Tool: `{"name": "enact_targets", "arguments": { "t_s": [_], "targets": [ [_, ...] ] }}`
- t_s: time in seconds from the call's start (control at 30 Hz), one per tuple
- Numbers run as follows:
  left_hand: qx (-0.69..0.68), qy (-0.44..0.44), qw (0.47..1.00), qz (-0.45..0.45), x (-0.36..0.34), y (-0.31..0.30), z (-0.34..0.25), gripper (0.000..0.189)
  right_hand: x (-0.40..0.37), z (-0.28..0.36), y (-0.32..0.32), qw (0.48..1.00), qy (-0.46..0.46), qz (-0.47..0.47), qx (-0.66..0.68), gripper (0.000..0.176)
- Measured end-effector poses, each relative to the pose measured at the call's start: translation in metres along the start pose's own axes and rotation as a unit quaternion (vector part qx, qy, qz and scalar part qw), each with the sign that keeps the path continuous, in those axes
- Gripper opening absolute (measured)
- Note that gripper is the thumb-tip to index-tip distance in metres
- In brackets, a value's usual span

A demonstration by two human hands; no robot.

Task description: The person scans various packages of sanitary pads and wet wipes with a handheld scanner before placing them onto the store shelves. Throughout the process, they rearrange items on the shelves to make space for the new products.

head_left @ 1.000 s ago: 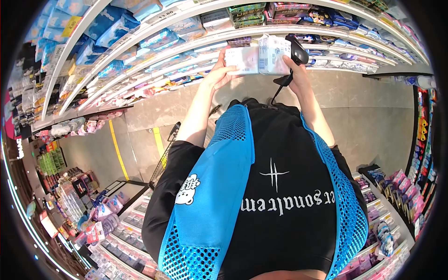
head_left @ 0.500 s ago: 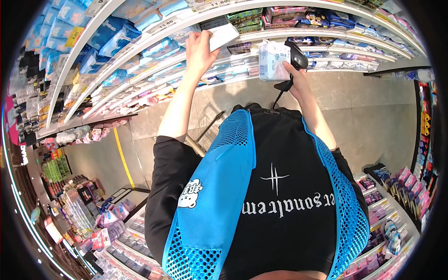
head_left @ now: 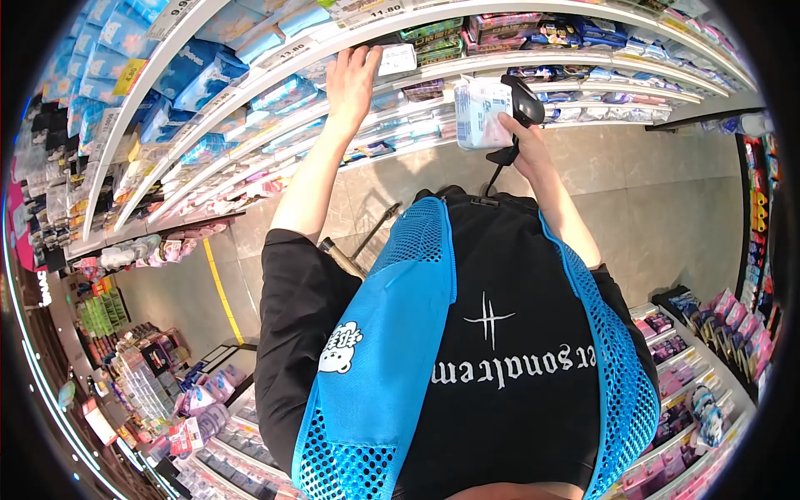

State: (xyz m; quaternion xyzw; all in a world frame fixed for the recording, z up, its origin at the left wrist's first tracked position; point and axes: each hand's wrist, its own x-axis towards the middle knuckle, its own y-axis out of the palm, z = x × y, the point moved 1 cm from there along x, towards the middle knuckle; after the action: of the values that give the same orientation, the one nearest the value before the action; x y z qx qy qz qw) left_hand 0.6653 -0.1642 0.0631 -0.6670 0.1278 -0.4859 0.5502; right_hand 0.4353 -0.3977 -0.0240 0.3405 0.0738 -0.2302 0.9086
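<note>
My left hand reaches to a shelf at the upper middle. Its bent fingers cover the left end of a small white box, which sits level with the shelf front; the thumb is hidden. My right hand is closed around a black handheld barcode scanner and a pale blue-and-white soft pack. The pack is upright in front of the lower shelves, left of the scanner.
Shelves of blue packs curve across the left and top, with price tags on their edges. Green boxes stand right of the white box. A yellow line marks the floor. More racks stand behind me.
My left hand has moved the white box up and away, from in front of the shelf to level with its front. My right hand, with pack and scanner, has shifted slightly left.
</note>
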Motion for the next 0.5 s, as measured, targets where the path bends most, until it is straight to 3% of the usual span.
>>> {"name": "enact_targets", "arguments": {
  "t_s": [0.13, 0.27, 0.37, 0.5],
  "targets": [
    [0.058, -0.031, 0.997, 0.030, -0.004, 0.002, -0.003, 0.048, 0.001, 0.002, 0.002, 1.000, 0.022, 0.011, 0.010, 0.055],
    [0.074, -0.083, 0.992, 0.058, -0.008, 0.013, 0.003, 0.054, -0.002, 0.003, 0.009, 1.000, 0.018, 0.016, -0.011, 0.050],
    [0.063, -0.146, 0.978, 0.132, -0.005, 0.013, 0.005, 0.063, -0.003, 0.003, 0.014, 1.000, 0.017, 0.016, -0.006, 0.050],
    [0.054, -0.140, 0.976, 0.155, -0.004, 0.031, 0.021, 0.067, -0.002, 0.002, 0.015, 0.999, 0.031, 0.015, -0.001, 0.048]
  ]
}}
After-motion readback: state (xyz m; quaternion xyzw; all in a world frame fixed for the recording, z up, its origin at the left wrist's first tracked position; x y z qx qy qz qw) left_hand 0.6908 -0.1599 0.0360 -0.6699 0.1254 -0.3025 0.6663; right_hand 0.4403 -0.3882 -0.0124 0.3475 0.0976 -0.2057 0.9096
